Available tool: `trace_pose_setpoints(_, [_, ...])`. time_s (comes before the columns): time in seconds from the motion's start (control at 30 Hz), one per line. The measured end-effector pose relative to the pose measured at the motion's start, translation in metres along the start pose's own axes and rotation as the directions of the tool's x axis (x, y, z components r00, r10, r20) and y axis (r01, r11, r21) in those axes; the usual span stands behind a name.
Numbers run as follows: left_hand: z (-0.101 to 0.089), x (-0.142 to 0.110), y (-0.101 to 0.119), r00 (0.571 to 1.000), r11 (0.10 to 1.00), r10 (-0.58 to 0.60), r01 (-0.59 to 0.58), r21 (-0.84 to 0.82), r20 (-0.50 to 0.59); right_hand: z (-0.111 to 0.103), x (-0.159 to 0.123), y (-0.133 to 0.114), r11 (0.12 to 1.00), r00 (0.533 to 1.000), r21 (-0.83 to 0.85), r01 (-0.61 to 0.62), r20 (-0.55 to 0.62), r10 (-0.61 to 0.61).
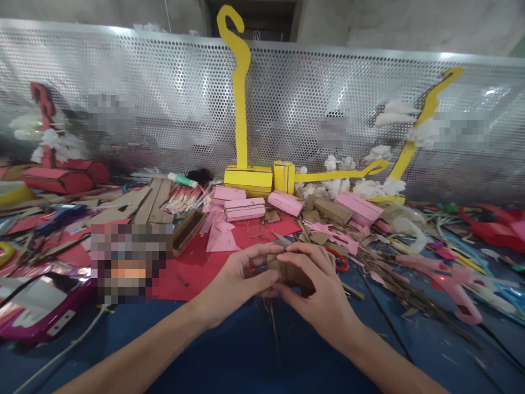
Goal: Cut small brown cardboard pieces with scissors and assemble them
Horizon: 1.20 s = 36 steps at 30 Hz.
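Between my two hands is a small folded piece of brown cardboard (pixel 290 269), box-like in shape and partly covered by the fingers. My left hand (pixel 238 279) pinches its left side, thumb in front and fingers over the top. On the opposite side, my right hand (pixel 322 290) wraps around the cardboard with its fingers curled. Just behind the hands lie scissors (pixel 341 260) with red handles, their blades partly hidden. A red sheet (pixel 180 282) lies to the left, under and beyond the hands. Pink paper-covered boxes (pixel 245 209) stand behind it.
A pink glue gun (pixel 445 279) lies at right, its cord trailing forward. Yellow boxes (pixel 248 179), one with a tall curved neck (pixel 240 98), stand before a perforated metal panel (pixel 164 104). An open brown box (pixel 188 232) and a blue glue gun (pixel 61 216) are left among scraps.
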State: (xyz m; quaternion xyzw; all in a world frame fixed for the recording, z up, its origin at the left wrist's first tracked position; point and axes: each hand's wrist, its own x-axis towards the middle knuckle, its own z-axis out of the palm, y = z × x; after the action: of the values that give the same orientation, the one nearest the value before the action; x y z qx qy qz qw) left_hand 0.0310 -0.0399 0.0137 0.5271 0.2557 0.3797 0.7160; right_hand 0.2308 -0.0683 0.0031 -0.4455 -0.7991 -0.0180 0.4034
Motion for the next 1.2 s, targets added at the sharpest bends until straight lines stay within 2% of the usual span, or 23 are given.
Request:
trace_pose_setpoints(0.13, [0.001, 0.001, -0.002, 0.999, 0.999, 0.017, -0.015, 0.039, -0.031, 0.001, 0.000, 0.001, 1.000, 1.000, -0.019, 0.008, 0.004, -0.008])
trace_pose_setpoints(0.37, [0.001, 0.004, -0.007, 0.998, 0.998, -0.033, 0.036, 0.044, -0.055, 0.004, -0.001, 0.001, 1.000, 1.000, -0.028, -0.011, -0.007, 0.011])
trace_pose_setpoints(0.57, [0.002, 0.004, -0.008, 0.989, 0.996, -0.057, 0.066, 0.061, -0.135, 0.006, -0.001, 0.000, 0.999, 0.999, -0.024, -0.038, -0.022, 0.037])
trace_pose_setpoints(0.83, [0.005, 0.004, -0.005, 0.987, 0.993, 0.000, 0.019, 0.118, -0.159, 0.008, -0.001, -0.005, 0.998, 0.998, 0.003, -0.066, 0.009, 0.066])
trace_pose_setpoints(0.9, [0.002, 0.006, -0.004, 0.982, 0.987, 0.046, -0.017, 0.159, -0.181, 0.004, 0.002, -0.002, 0.995, 0.996, 0.047, -0.091, 0.013, 0.091])
trace_pose_setpoints(0.97, [-0.003, 0.009, -0.003, 0.974, 0.982, 0.091, -0.053, 0.184, -0.206, -0.006, 0.009, 0.007, 0.987, 0.990, 0.091, -0.132, -0.032, 0.136])
trace_pose_setpoints(1.03, [-0.011, 0.013, -0.001, 0.965, 0.979, 0.119, -0.075, 0.189, -0.235, -0.021, 0.016, 0.025, 0.984, 0.977, 0.060, -0.171, -0.118, 0.177])
trace_pose_setpoints(1.07, [-0.015, 0.014, 0.000, 0.956, 0.978, 0.139, -0.092, 0.185, -0.258, -0.030, 0.019, 0.035, 0.983, 0.980, 0.012, -0.185, -0.072, 0.186])
trace_pose_setpoints(1.1, [-0.019, 0.015, 0.001, 0.944, 0.978, 0.157, -0.108, 0.178, -0.290, -0.038, 0.020, 0.046, 0.979, 0.978, -0.049, -0.199, 0.050, 0.201])
trace_pose_setpoints(1.13, [-0.022, 0.016, 0.002, 0.930, 0.980, 0.170, -0.123, 0.160, -0.326, -0.045, 0.021, 0.055, 0.971, 0.955, -0.100, -0.215, 0.186, 0.231])
trace_pose_setpoints(1.17, [-0.025, 0.017, 0.003, 0.918, 0.982, 0.175, -0.137, 0.128, -0.357, -0.051, 0.020, 0.064, 0.965, 0.906, -0.140, -0.222, 0.337, 0.257])
trace_pose_setpoints(1.2, [-0.028, 0.018, 0.005, 0.907, 0.984, 0.173, -0.146, 0.098, -0.385, -0.055, 0.019, 0.071, 0.960, 0.863, -0.168, -0.226, 0.422, 0.277])
